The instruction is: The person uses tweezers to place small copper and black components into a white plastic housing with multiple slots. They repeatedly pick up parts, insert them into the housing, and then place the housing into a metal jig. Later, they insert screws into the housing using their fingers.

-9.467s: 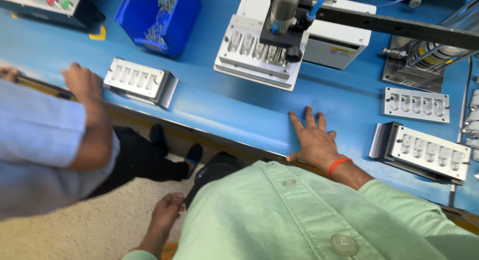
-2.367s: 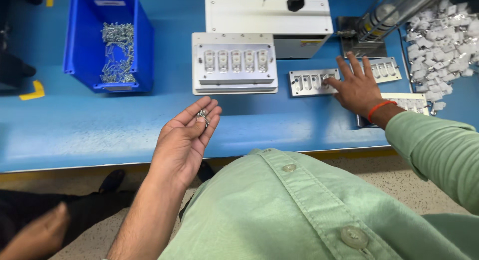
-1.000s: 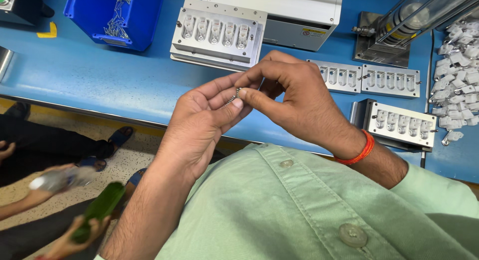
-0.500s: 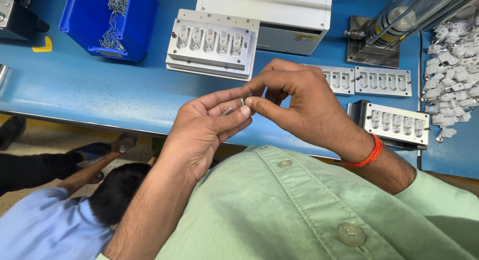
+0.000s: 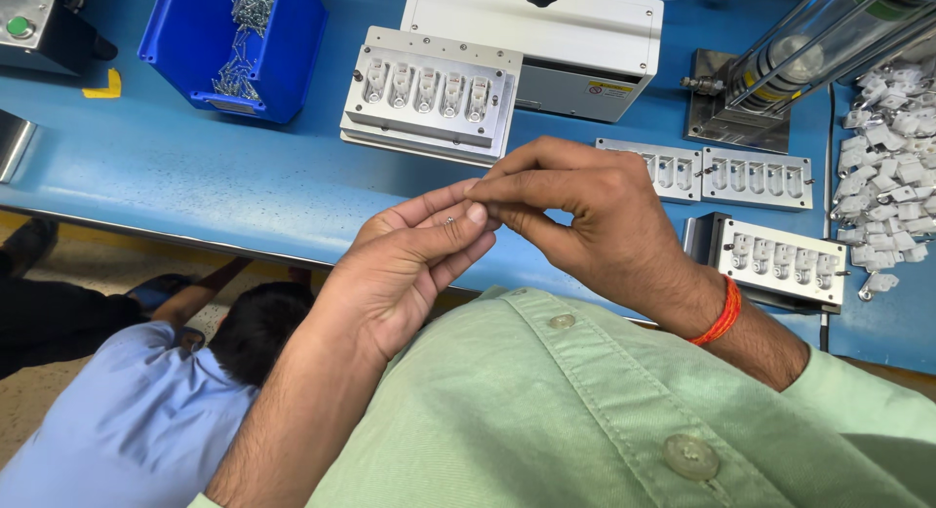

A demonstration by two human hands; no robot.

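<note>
My right hand (image 5: 595, 215) has come across from three o'clock; its fingertips now pinch the tiny silver screw (image 5: 449, 218) lying on my cupped, open left hand (image 5: 409, 264).

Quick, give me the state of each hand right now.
Left hand: palm up, fingers loosely curled, tiny metal parts resting on the fingers.
Right hand: fingertips pinched at the left fingertips; what they grip cannot be told.
</note>
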